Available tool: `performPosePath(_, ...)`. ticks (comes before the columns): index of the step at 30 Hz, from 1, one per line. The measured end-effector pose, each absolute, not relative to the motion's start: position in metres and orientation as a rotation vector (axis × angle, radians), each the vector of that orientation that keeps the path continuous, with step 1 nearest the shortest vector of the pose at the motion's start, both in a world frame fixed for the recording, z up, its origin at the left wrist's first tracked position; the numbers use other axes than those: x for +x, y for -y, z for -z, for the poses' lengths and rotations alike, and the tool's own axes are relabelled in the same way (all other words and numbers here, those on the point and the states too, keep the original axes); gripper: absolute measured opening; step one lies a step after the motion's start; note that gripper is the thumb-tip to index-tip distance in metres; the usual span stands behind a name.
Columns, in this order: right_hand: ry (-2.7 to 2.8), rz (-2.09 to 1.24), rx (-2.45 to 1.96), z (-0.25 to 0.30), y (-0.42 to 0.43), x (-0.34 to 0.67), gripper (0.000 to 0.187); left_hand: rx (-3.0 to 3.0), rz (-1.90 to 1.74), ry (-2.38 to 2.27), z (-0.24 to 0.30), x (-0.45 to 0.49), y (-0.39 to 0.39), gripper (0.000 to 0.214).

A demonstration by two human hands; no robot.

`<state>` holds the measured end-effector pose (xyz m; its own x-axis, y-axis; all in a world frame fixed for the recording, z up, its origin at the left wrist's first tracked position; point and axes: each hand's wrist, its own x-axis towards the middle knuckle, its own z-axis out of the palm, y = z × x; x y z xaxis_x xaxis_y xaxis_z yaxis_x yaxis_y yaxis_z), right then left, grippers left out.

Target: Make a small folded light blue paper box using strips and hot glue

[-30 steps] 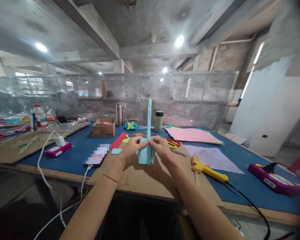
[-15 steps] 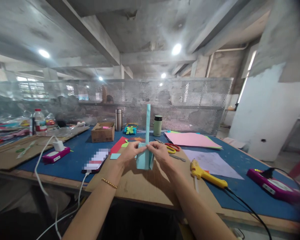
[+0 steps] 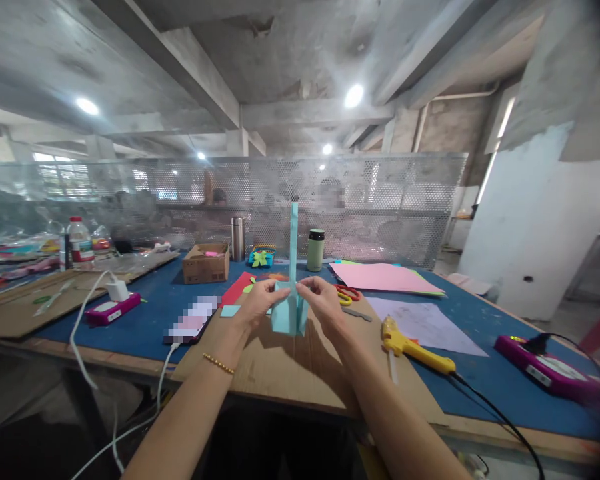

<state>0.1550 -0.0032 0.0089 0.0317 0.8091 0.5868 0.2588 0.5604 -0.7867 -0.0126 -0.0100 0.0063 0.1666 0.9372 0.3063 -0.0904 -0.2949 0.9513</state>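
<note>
Between my hands is a small light-blue paper box (image 3: 286, 318) with a long narrow paper strip (image 3: 293, 243) standing straight up from it. My left hand (image 3: 260, 301) pinches the box's upper left edge, thumb on the near face. With thumb and fingers, my right hand (image 3: 321, 299) grips the upper right side, close to the foot of the strip. The box is held above a brown cardboard sheet (image 3: 290, 380). My fingers hide part of its top rim.
To the right lie a yellow glue gun (image 3: 415, 350), scissors (image 3: 349, 294), a lilac sheet (image 3: 425, 323) and pink paper (image 3: 387, 277). Left are a phone (image 3: 193, 320), a purple power strip (image 3: 113, 309) and red paper (image 3: 237, 288). Behind stand a cardboard box (image 3: 206, 263), a steel flask (image 3: 237, 239) and a green flask (image 3: 315, 250).
The paper box and its strip have shifted slightly up and left, with the strip a little more upright. Both hands keep their hold, and my right fingers have moved slightly.
</note>
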Motion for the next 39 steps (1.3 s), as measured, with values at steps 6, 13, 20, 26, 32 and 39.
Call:
performPosePath(6, 1.539, -0.512, -0.901, -0.020, 0.011, 0.164, 0.030, 1.541, -1.283, -0.836, -0.007, -0.012, 0.016, 0.047)
performPosePath(13, 1.555, -0.638, -0.881, -0.020, 0.006, 0.164, 0.029, 1.574, -1.254, -0.832, -0.007, -0.012, 0.019, 0.054)
performPosePath(20, 1.563, -0.584, -0.903, -0.020, 0.010, 0.160, 0.026, 1.488, -1.236, -0.865, -0.005, -0.010, 0.015, 0.040)
performPosePath(26, 1.567, -0.592, -0.875, -0.017, 0.008, 0.157, 0.026, 1.365, -1.222, -0.818, -0.002, -0.004, 0.010, 0.031)
performPosePath(32, 1.577, -0.615, -0.854, -0.020, 0.013, 0.156, 0.026, 1.239, -1.235, -0.779, 0.000, -0.002, 0.006, 0.030)
performPosePath(39, 1.567, -0.663, -0.829, -0.021, 0.017, 0.155, 0.023, 1.187, -1.238, -0.780, -0.007, -0.001, 0.012, 0.030)
